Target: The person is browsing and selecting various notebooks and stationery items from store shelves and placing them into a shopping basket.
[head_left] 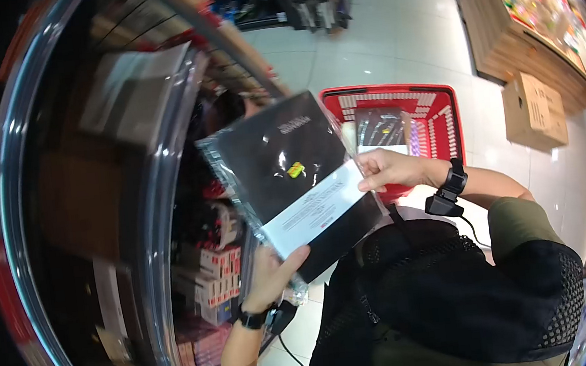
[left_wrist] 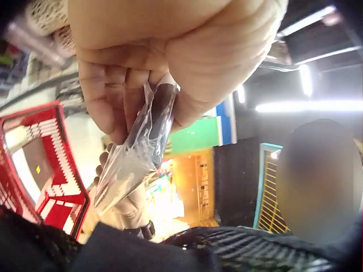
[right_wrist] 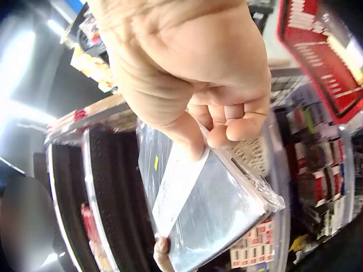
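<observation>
A black notebook (head_left: 262, 165) in clear plastic wrap, with a white paper band and a small yellow-green sticker, is held tilted in front of the body by both hands. My left hand (head_left: 270, 275) grips its near left edge, thumb over the front. In the left wrist view the crinkled wrap (left_wrist: 133, 158) shows between thumb and fingers. On the opposite edge, by the end of the white band, my right hand (head_left: 395, 169) pinches the notebook. The right wrist view shows that thumb on the cover (right_wrist: 212, 198) and curled fingers at its edge.
Behind the notebook stands a red shopping basket (head_left: 450, 106) with a dark plastic-wrapped item (head_left: 381, 122) inside. Shelving with a clear front edge (head_left: 159, 197) runs along the left, holding small red-and-white boxes (head_left: 219, 266). At the right, a cardboard box (head_left: 534, 111) sits by a wooden display (head_left: 506, 39).
</observation>
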Demonstrator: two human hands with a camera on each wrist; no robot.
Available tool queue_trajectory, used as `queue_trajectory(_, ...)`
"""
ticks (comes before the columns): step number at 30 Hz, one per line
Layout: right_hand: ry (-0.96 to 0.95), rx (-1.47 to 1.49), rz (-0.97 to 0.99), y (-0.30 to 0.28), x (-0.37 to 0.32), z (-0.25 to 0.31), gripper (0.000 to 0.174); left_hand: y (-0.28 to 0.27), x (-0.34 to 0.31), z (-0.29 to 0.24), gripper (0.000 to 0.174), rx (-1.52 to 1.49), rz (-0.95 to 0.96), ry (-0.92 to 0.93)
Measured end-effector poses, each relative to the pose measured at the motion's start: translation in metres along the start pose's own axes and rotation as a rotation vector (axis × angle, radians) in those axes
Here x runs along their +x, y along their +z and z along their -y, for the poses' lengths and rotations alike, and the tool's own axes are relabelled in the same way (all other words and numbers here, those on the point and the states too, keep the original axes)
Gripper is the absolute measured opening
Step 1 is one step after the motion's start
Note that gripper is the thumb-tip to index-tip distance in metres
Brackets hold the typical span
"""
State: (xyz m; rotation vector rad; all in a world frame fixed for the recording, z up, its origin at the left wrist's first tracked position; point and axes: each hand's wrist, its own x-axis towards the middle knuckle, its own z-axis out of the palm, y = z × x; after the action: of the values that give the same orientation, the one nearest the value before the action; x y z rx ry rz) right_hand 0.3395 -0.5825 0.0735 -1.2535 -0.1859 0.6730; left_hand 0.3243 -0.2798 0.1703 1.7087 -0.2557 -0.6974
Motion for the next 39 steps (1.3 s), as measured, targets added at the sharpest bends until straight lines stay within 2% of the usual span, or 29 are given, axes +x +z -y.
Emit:
queue_trajectory(2,0.110,0.199,-0.112,-0.020,-0.029,-0.020,0.027,0.015,0.051,0.031,0.037,-0.085,0.156,-0.117)
queue_trajectory(4,0.154,0.266,-0.195,-0.050,-0.040,-0.068,0.027,0.032,0.098,0.066,0.038,-0.282,0.242,-0.213)
queue_trajectory(6,0.281,0.373,-0.325,-0.082,-0.050,-0.114,0.026,0.047,0.149,0.099,0.043,-0.338,0.304,-0.403)
queue_trajectory(8,0.310,0.519,-0.411,-0.112,-0.051,-0.149,0.020,0.065,0.198,0.127,0.038,-0.454,0.348,-0.400)
queue_trajectory(9,0.313,0.576,-0.490,-0.122,-0.049,-0.159,0.016,0.072,0.221,0.146,0.035,-0.460,0.334,-0.408)
queue_trajectory(11,0.386,0.455,-0.570,-0.151,-0.043,-0.181,0.018,0.084,0.259,0.174,0.034,-0.425,0.334,-0.473)
queue_trajectory(13,0.393,0.382,-0.603,-0.174,-0.037,-0.192,0.018,0.095,0.287,0.212,0.032,-0.383,0.222,-0.482)
queue_trajectory(15,0.399,0.376,-0.647,-0.194,-0.030,-0.207,0.018,0.103,0.295,0.208,0.032,-0.405,0.176,-0.518)
queue_trajectory(17,0.392,0.388,-0.736,-0.207,-0.023,-0.226,0.018,0.105,0.294,0.213,0.033,-0.126,0.052,-0.532)
queue_trajectory(19,0.410,0.191,-0.770,-0.214,-0.017,-0.242,0.013,0.099,0.281,0.232,0.034,-0.073,-0.012,-0.546)
queue_trajectory(21,0.485,-0.099,-0.785,-0.219,-0.014,-0.261,0.010,0.089,0.262,0.257,0.035,0.099,0.018,-0.455)
queue_trajectory(23,0.490,-0.059,-0.814,-0.216,-0.017,-0.274,0.011,0.076,0.230,0.237,0.033,-0.075,0.051,-0.564)
queue_trajectory(25,0.505,-0.177,-0.841,-0.210,-0.021,-0.269,0.013,0.064,0.197,0.229,0.030,-0.137,-0.002,-0.533)
queue_trajectory(26,0.452,-0.320,-0.765,-0.205,-0.023,-0.257,0.018,0.057,0.180,0.227,0.029,-0.147,-0.045,-0.496)
queue_trajectory(27,0.499,-0.635,-0.813,-0.198,-0.029,-0.244,0.023,0.050,0.162,0.224,0.027,-0.159,-0.097,-0.453)
queue_trajectory(28,0.581,-0.744,-0.933,-0.194,-0.028,-0.248,0.028,0.043,0.143,0.218,0.025,-0.146,-0.147,-0.425)
queue_trajectory(29,0.572,-0.831,-0.912,-0.189,-0.026,-0.237,0.026,0.038,0.124,0.216,0.025,-0.167,-0.204,-0.405)
queue_trajectory(31,0.418,-0.927,-0.799,-0.180,-0.014,-0.224,0.024,0.022,0.085,0.209,0.023,-0.145,-0.264,-0.311)
queue_trajectory(32,0.255,-0.893,-0.742,-0.173,-0.003,-0.216,0.024,0.016,0.066,0.197,0.021,-0.128,-0.292,-0.258)
queue_trajectory(34,0.169,-0.681,-0.557,-0.148,0.032,-0.182,0.017,0.006,0.027,0.172,0.020,-0.046,-0.370,-0.150)
queue_trajectory(35,0.120,-0.674,-0.477,-0.109,0.048,-0.128,0.015,-0.001,0.007,0.156,0.020,0.027,-0.407,-0.092)
queue_trajectory(37,-0.096,-0.713,-0.315,-0.057,0.090,-0.071,0.013,-0.017,-0.032,0.122,0.020,0.046,-0.524,-0.002)
queue_trajectory(39,-0.249,-0.519,-0.127,0.019,0.115,0.005,0.013,-0.029,-0.069,0.082,0.020,0.070,-0.607,0.080)
